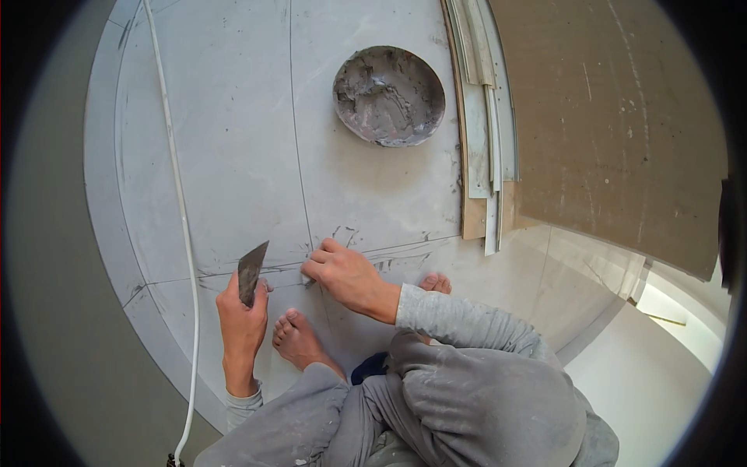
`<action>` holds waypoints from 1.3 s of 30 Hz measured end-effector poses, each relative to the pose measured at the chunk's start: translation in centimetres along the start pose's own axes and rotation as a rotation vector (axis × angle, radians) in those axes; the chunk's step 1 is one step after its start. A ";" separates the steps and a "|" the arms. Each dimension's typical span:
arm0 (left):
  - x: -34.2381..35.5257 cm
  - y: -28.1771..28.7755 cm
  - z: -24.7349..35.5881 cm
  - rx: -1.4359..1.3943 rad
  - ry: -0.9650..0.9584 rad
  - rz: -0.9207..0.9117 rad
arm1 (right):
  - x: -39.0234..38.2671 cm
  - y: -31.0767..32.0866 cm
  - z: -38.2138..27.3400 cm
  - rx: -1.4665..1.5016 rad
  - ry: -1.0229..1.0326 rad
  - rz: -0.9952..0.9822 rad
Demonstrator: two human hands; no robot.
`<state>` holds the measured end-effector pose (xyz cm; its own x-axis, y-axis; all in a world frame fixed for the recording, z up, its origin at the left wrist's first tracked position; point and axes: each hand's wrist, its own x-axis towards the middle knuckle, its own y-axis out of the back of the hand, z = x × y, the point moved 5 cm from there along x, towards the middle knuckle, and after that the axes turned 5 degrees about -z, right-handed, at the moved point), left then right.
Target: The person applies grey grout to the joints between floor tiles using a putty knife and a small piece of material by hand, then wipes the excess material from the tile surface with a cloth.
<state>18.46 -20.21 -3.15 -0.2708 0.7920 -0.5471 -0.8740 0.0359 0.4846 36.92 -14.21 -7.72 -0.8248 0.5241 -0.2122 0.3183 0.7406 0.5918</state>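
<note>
Inwardly curled right hand (350,279), left hand (243,319) clasping scraper (250,272)

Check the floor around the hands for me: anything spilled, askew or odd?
Yes: dark smears spread onto the pale tiles near the right hand, outside the narrow joint, so they look untidy. I see no spill around the bowl; its grey paste sits inside.

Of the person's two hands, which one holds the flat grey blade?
The left hand, nearer the white cable, grips the grey blade; the right hand is instead where the floor joints meet.
</note>
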 end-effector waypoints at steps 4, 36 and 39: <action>-0.5 0.4 -0.3 0.023 -0.055 0.045 | -2.7 -3.3 0.7 0.054 0.012 -0.113; -13.9 8.3 -9.6 0.300 0.368 0.455 | 19.7 -4.1 -10.7 0.390 0.007 -0.293; -14.2 7.5 -10.1 0.257 0.362 0.455 | 21.7 -6.5 -14.8 0.150 0.301 -0.214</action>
<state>11.67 -37.37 1.36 -0.7510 0.5078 -0.4221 -0.5267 -0.0751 0.8467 10.06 -13.90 -4.67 -0.9729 0.2209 -0.0678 0.1705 0.8845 0.4343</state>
